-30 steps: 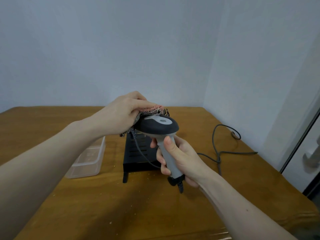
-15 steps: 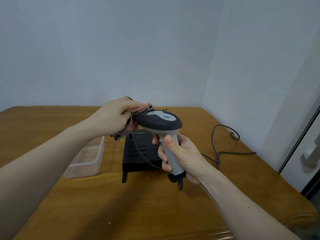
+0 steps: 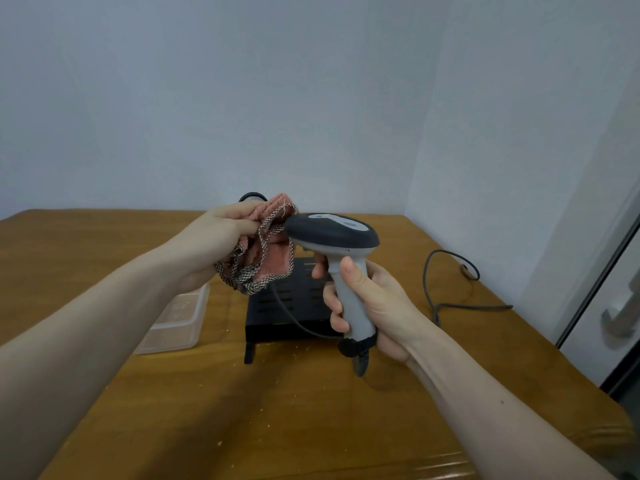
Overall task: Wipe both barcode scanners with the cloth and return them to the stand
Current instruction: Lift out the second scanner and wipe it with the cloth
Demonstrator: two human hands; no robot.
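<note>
Right hand (image 3: 374, 306) grips upright barcode scanner (image 3: 337, 258) by its handle; left hand (image 3: 221, 237) pinches cloth (image 3: 263, 251) touching the head's left side.

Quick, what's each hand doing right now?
Left hand: grips the pink checked-edge cloth.
Right hand: grips the grey-handled, dark-headed barcode scanner.

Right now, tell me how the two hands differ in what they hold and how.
The left hand pinches a bunched pink checked cloth; the right hand wraps its fingers round the scanner handle. The left hand's load is soft and hangs loose; the right hand's is rigid and upright. The left hand is higher, level with the scanner head; the right hand is lower. Both are raised above the stand.
</note>
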